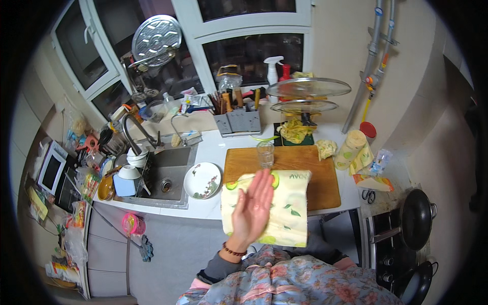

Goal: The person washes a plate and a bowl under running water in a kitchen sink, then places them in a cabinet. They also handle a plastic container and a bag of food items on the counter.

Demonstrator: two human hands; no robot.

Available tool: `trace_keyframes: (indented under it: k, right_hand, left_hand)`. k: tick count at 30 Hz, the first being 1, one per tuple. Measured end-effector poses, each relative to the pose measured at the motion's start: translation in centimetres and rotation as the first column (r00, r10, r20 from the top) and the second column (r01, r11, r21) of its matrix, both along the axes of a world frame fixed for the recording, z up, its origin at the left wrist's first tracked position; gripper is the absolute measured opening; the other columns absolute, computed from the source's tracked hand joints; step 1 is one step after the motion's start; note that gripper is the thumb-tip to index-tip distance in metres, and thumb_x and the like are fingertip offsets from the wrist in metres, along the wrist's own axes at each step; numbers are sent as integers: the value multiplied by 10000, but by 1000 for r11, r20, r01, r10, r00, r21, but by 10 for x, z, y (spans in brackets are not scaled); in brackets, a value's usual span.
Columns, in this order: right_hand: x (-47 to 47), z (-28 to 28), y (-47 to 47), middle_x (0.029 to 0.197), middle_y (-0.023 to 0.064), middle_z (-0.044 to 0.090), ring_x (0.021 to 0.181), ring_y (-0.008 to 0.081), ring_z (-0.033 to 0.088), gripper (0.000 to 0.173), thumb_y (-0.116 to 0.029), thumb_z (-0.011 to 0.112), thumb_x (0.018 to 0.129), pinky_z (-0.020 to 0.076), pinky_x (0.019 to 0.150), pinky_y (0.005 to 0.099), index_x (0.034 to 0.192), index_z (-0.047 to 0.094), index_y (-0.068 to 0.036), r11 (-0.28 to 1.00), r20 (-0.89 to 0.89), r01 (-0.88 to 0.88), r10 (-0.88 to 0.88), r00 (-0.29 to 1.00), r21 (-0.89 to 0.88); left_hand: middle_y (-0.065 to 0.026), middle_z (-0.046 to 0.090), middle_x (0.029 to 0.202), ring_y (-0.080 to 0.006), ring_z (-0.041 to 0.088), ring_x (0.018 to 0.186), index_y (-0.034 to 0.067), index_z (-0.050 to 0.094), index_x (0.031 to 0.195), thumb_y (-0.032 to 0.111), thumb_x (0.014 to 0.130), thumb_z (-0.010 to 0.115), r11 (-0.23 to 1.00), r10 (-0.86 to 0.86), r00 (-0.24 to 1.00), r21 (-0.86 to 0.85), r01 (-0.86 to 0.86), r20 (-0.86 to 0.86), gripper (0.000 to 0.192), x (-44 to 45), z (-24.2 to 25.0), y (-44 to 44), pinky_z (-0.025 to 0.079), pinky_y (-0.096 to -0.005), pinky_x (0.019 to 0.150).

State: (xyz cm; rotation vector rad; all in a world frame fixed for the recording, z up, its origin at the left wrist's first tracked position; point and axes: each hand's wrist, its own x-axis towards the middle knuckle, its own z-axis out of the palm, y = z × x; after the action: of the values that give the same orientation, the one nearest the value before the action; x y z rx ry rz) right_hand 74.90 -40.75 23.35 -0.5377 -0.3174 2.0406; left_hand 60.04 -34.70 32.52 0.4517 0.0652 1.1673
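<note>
My left hand (251, 211) is held palm up with its fingers stretched out flat, and nothing lies in it. The palm looks wet. Behind it spreads a pale yellow, avocado-print kitchen towel sheet (291, 228), which bears some lettering. This sheet overlaps the front of a wooden cutting board (324, 183). My right hand is out of sight; only its sleeve (339, 261) shows past the sheet, so its hold is hidden. A clear drinking glass (265, 150) stands on the board, just beyond my left fingertips.
Left of the board are a floral plate (202, 179) and a steel sink (167, 164). A grey utensil holder (238, 121), leafy vegetables (295, 130) and glass lids (309, 87) stand behind. At right are a matching towel roll (349, 148), scissors (368, 196) and a wok (417, 219) on the stove.
</note>
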Motion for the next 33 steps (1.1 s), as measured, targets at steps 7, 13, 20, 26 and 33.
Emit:
trace_keyframes:
  k: [7,13,20,26,33]
  right_hand:
    - [-128,3,65,1094,20,567,989,155,546,334,-341,400,967,467,841,302,1198,502,-122,919,-8,248,-258,966,307]
    - [-139,0,77,1320,73,418,1169,171,439,499,-278,405,963,369,982,303,1398,282,-68,961,125,214,-237,963,175]
    - [-149,22,73,1443,78,290,1294,188,324,527,-283,384,975,301,1049,333,1436,223,-83,881,294,314,-424,857,354]
    - [-148,34,75,1502,72,196,1364,192,216,546,-285,329,989,225,1092,345,1462,152,-78,719,584,77,-618,527,691]
    - [-131,24,79,1438,77,298,1299,194,315,516,-307,347,988,283,1055,320,1428,229,-63,454,555,-335,-761,337,826]
  left_hand:
    - [-138,281,1470,-245,250,1358,18,192,1438,326,1011,238,962,266,877,163,-217,-399,529,-21,-27,9,181,-316,1112]
    - [-145,306,1458,-225,276,1341,22,155,1447,378,1002,276,911,402,778,299,-285,-484,583,-38,-25,9,185,-308,1102]
    - [-102,285,1476,-213,293,1322,67,73,1466,407,992,312,876,476,623,393,-278,-620,631,-50,-22,10,191,-302,1091]
    - [-112,86,1526,-258,191,1375,74,-66,1459,335,992,319,851,507,644,449,-271,-573,659,-52,-28,13,138,-338,1106]
    - [-149,-150,1515,-272,-127,1400,13,-142,1429,498,920,364,606,772,439,741,-290,-460,866,-48,-30,16,-38,-397,1119]
